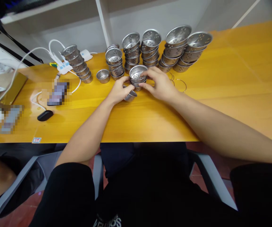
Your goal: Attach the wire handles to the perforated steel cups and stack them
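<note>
A short stack of perforated metal cups [137,75] stands near the middle of the yellow table. My right hand [160,83] is closed on its top cup, a finger over the rim and the thumb low on the side. In my left hand [119,91] is a small metal cup [130,96], tilted and partly hidden by the fingers, just left of the stack. The left fingertips come close to the stack; whether they touch it I cannot tell. Beyond my left hand sits a single metal cup [103,76].
Behind my hands rise taller cup stacks, such as one at the right [193,47], and another at the left [78,64]. Thin wire rings [181,85] lie right of my hand. A power strip [64,67], a phone [58,93] and a black oval device [45,115] are on the left.
</note>
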`<state>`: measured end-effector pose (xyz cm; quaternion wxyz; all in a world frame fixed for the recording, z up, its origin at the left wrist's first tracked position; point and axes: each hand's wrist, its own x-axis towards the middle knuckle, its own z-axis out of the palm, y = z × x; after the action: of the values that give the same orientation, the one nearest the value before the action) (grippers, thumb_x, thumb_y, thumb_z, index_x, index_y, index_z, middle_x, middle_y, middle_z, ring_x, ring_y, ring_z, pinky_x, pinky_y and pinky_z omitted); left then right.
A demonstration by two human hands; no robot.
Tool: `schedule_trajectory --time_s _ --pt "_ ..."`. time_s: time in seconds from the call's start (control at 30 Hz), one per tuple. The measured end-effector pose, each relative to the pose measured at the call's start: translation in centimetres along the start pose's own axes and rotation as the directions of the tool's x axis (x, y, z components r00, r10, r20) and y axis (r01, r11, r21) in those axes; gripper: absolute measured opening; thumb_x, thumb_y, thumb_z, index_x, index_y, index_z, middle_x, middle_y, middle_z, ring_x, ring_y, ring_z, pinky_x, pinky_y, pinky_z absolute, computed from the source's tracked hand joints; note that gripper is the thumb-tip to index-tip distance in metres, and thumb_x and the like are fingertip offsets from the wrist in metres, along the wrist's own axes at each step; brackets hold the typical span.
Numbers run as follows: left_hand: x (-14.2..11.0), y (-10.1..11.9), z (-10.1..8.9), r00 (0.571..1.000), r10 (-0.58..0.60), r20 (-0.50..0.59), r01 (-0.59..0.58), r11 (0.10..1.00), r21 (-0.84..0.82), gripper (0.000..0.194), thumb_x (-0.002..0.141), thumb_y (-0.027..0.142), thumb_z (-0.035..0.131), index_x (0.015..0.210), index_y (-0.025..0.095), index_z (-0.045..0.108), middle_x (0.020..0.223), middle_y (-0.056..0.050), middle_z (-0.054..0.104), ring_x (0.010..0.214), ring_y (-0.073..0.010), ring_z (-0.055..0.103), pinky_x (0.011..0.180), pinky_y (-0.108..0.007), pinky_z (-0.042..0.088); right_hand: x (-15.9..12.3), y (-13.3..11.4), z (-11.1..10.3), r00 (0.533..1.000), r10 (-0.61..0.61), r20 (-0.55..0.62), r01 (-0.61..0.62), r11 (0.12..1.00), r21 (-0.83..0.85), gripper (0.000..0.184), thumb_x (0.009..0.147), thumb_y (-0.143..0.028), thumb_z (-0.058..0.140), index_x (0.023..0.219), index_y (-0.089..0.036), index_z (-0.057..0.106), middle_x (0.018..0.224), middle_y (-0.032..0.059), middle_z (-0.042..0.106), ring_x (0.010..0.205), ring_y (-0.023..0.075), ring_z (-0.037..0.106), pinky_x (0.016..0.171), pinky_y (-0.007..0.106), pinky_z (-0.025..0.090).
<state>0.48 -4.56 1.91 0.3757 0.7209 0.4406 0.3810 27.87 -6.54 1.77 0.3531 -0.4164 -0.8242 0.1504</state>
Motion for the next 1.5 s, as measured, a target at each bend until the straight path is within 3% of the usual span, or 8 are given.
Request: schedule_trajectory --time_s 0.13,0.3,0.43,0.8,0.93,1.03,1.23,1.5 --pt "0.2 -0.7 0.1 0.990 -0.046 -0.132 0.038 0.997 -0.066 0.063 0.103 0.052 0.102 0.149 0.014 0.079 0.163 -0.025 0.088 0.158 -0.0377 0.086 0.137 -0.051 0.069 -0.1 0.7 0.3 0.999 0.020 -0.049 -0.021 0.999 -0.027 0.057 0.124 -0.061 0.073 0.175 -0.035 0.077 0.173 0.0204 0.075 0.164 0.0529 0.071 0.140 0.080 0.063" --pt "0.1 0.2 -0.3 0.992 -0.044 -0.115 0.033 0.995 -0.096 0.074 0.107 0.098 0.085 0.101 0.025 0.081 0.105 -0.009 0.091 0.109 -0.0275 0.087 0.105 -0.045 0.074 -0.1 0.8 -0.4 0.999 0.019 -0.050 -0.023 0.996 -0.085 0.072 0.121 -0.063 0.076 0.188 -0.037 0.066 0.183 0.0206 0.067 0.175 0.0554 0.062 0.145 0.083 0.057" --pt "0.1 0.7 0.0 0.990 -0.067 -0.125 0.049 0.989 -0.136 0.083 0.109 0.109 0.067 0.096 0.027 0.078 0.088 -0.004 0.076 0.094 -0.0246 0.080 0.093 -0.044 0.069 -0.5 -1.7 -2.1 0.998 0.004 -0.055 -0.013 0.987 -0.163 0.079 0.122 -0.067 0.073 0.196 -0.046 0.058 0.190 0.0168 0.062 0.186 0.0581 0.048 0.151 0.090 0.047" --pt "-2.3 3.3 0.4 0.968 0.210 -0.135 -0.217 0.975 -0.040 0.090 0.104 0.117 0.059 0.116 0.030 0.077 0.117 -0.009 0.086 0.110 -0.0283 0.083 0.107 -0.049 0.072 -1.2 -3.3 0.7 0.929 -0.322 0.183 0.287 0.938 0.192 0.053 0.119 -0.048 0.070 0.170 -0.040 0.084 0.166 0.0132 0.079 0.156 0.0463 0.077 0.138 0.071 0.065" --pt "-2.3 3.1 -0.1 0.985 0.157 0.069 -0.151 0.985 -0.082 0.109 0.073 0.114 0.099 0.141 0.031 0.075 0.141 -0.010 0.088 0.132 -0.0351 0.088 0.121 -0.051 0.074 -1.1 -2.3 0.1 0.926 -0.342 0.161 0.309 0.931 0.195 0.033 0.116 -0.049 0.075 0.143 -0.038 0.091 0.150 0.0132 0.079 0.138 0.0451 0.080 0.125 0.069 0.070" --pt "-2.1 2.6 -0.5 0.982 0.112 0.153 -0.102 0.992 -0.069 0.124 0.051 0.076 0.130 0.153 0.030 0.074 0.166 -0.013 0.082 0.159 -0.0443 0.082 0.139 -0.054 0.069 -1.3 -2.2 -0.7 0.936 -0.317 0.154 0.287 0.939 0.187 0.026 0.115 -0.057 0.078 0.125 -0.035 0.087 0.144 0.0139 0.077 0.127 0.0426 0.080 0.118 0.067 0.071" --pt "-1.5 0.8 -0.6 0.947 0.226 0.228 -0.251 0.964 0.086 0.118 0.075 0.063 0.122 0.172 0.031 0.064 0.178 -0.014 0.077 0.167 -0.0465 0.076 0.146 -0.058 0.063 -1.4 -2.0 -1.9 0.963 -0.235 0.130 0.211 0.962 0.175 0.059 0.109 -0.090 0.085 0.124 -0.033 0.084 0.151 0.0173 0.074 0.130 0.0447 0.074 0.111 0.066 0.074" --pt "-1.3 0.3 -0.6 0.896 0.308 0.319 -0.407 0.856 0.319 0.108 0.102 0.071 0.101 0.188 0.031 0.050 0.192 -0.018 0.065 0.181 -0.0484 0.064 0.153 -0.063 0.056 -1.3 -0.9 -0.9 0.979 -0.203 -0.023 0.202 0.948 0.245 0.066 0.108 -0.096 0.091 0.113 -0.031 0.081 0.125 0.0134 0.076 0.115 0.0412 0.077 0.112 0.067 0.072"
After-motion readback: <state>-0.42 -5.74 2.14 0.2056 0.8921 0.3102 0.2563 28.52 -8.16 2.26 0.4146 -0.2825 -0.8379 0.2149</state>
